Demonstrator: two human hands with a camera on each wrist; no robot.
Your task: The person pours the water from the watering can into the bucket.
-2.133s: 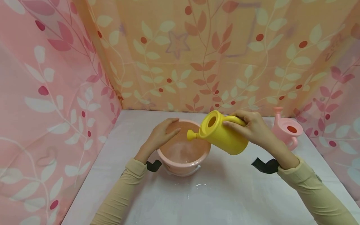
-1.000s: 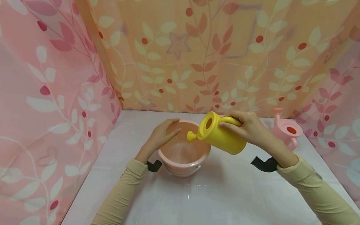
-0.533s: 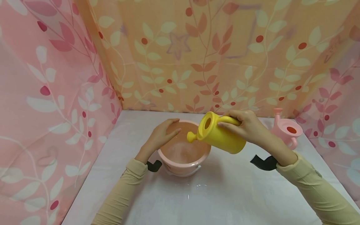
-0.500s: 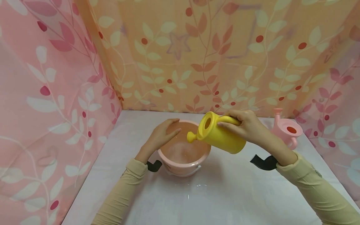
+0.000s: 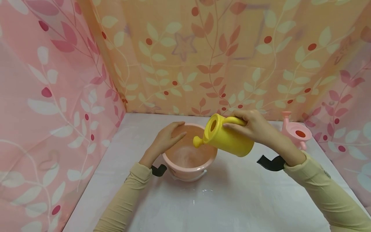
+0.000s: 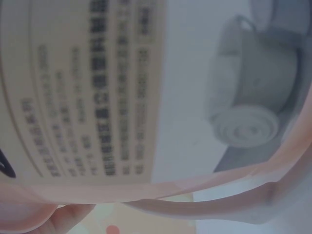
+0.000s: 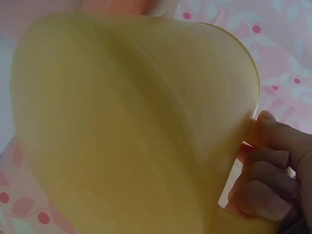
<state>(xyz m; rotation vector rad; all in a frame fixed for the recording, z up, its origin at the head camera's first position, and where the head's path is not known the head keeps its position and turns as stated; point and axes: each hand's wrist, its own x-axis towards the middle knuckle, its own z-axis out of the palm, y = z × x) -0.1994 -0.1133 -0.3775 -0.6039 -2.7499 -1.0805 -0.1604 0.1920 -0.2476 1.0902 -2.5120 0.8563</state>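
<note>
Over the pink basin [image 5: 189, 161], right hand [image 5: 255, 129] grips the handle of a glossy yellow plastic watering can [image 5: 229, 140], tipped spout-down; left hand [image 5: 165, 140] rests flat-fingered on the rim.

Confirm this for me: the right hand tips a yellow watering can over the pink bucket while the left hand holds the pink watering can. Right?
Not quite. The left hand rests on the rim of the pink bucket, not the pink watering can, which stands untouched at the right. The head view shows this. The right hand does tip the yellow watering can.

white table [image 5: 232, 206], leaf-print curtains [image 5: 203, 58] on three sides, warm light
</note>
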